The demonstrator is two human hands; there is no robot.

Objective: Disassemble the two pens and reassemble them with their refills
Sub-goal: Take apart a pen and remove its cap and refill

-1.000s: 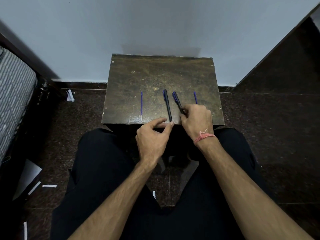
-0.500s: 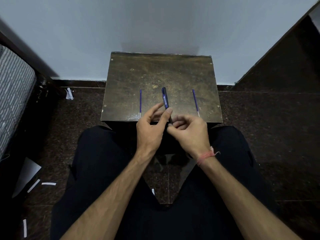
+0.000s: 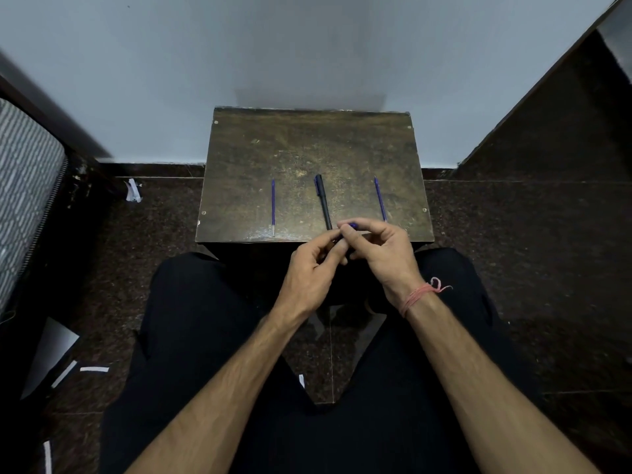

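Observation:
A dark pen (image 3: pixel 323 201) lies lengthwise on the small worn table (image 3: pixel 307 145). A thin blue refill (image 3: pixel 273 206) lies to its left and another blue refill (image 3: pixel 379 199) to its right. Just in front of the table's near edge, my left hand (image 3: pixel 309 273) and my right hand (image 3: pixel 381 253) meet around a second pen (image 3: pixel 352 227). Only its blue end shows above my fingers. Fingers of both hands curl round it; the rest of that pen is hidden.
The table stands against a pale wall. Dark stone floor lies on both sides, with white paper scraps (image 3: pixel 132 190) at the left. A patterned cushion edge (image 3: pixel 24 186) is at the far left. My legs in dark trousers fill the foreground.
My right hand picked the right-hand pen off the table and brought it toward me. My left hand left the middle pen and joined the right hand on the lifted pen.

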